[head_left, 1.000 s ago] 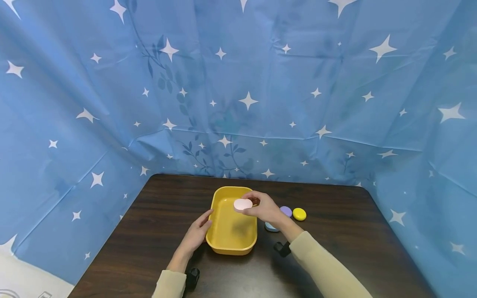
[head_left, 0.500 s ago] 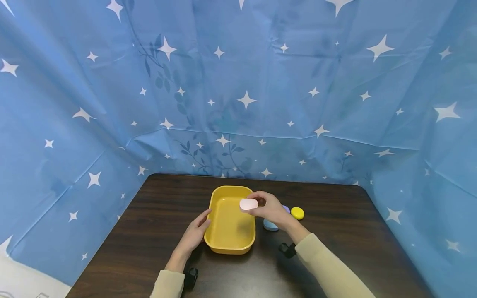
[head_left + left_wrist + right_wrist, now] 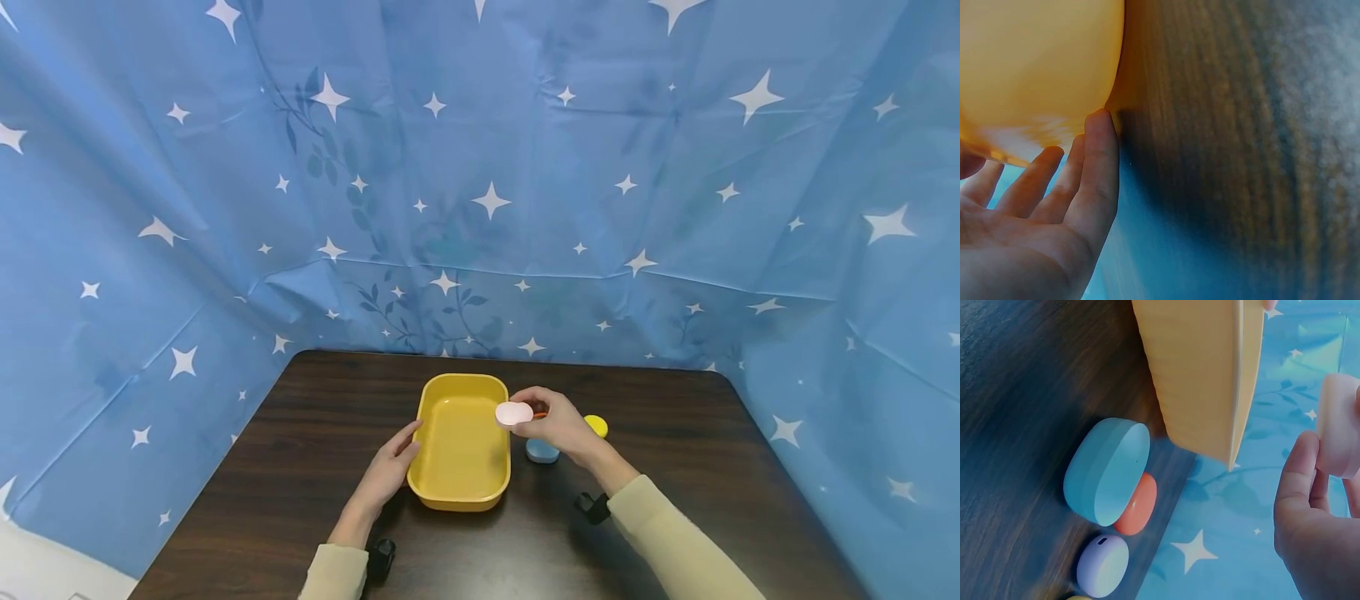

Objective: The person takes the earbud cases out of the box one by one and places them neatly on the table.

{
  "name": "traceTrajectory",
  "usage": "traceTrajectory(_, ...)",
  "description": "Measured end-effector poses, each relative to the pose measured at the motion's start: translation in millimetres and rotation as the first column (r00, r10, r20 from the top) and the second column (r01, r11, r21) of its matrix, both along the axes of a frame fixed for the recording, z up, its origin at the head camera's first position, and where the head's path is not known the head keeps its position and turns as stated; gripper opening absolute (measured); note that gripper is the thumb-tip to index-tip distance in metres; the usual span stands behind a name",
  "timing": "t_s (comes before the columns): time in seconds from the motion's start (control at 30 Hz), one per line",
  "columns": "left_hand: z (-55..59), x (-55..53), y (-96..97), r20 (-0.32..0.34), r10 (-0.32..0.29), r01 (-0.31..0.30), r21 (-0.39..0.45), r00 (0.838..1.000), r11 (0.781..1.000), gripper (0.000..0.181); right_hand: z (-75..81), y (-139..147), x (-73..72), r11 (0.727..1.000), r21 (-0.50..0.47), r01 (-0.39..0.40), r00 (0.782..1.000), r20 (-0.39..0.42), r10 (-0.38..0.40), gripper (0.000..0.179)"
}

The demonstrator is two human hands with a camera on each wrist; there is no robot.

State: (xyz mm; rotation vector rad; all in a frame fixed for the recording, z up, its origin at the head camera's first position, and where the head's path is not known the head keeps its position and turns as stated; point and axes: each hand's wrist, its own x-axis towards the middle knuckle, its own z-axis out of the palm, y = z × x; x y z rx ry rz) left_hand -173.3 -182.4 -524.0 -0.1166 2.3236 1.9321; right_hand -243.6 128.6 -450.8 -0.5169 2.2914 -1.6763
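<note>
My right hand pinches a pale pink oval block with rounded edges between thumb and fingers, held up beside the right rim of a yellow plastic bin. In the right wrist view the pink block is raised off the table, its far side cut off by the frame. My left hand rests at the bin's left side. Its fairly straight fingers touch the outer wall in the left wrist view. Nothing lies inside the bin.
Right of the bin, a light blue rounded piece stands on the dark wood table. Near it are an orange one, a lilac one with a dark slot and a yellow one. A blue starry curtain hangs behind.
My right hand has moved right with the pink block, from over the bin to its right rim. It now covers the lilac piece in the head view. My left hand stays at the bin.
</note>
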Motion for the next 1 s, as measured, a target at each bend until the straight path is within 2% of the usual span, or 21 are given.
traceTrajectory(0.17,-0.6,-0.1,0.9,0.006,0.003,-0.003,-0.005,1.000,1.000,0.050,-0.5,5,0.7,1.000,0.001,0.012,1.000,0.021,-0.012,0.042)
traceTrajectory(0.37,-0.9,0.4,0.7,0.006,0.001,-0.001,-0.005,1.000,1.000,0.050,-3.7,15,1.3,1.000,0.009,0.006,1.000,0.003,-0.006,0.041)
traceTrajectory(0.7,-1.3,-0.1,-0.9,-0.002,-0.001,0.001,-0.004,1.000,1.000,0.050,-3.7,29,4.8,0.994,0.084,0.074,0.997,-0.001,-0.074,0.042)
traceTrajectory(1.0,0.4,-0.9,-0.6,0.007,0.005,-0.005,-0.002,1.000,1.000,0.049,-3.6,38,4.6,0.996,0.065,0.063,0.998,-0.027,-0.061,0.043)
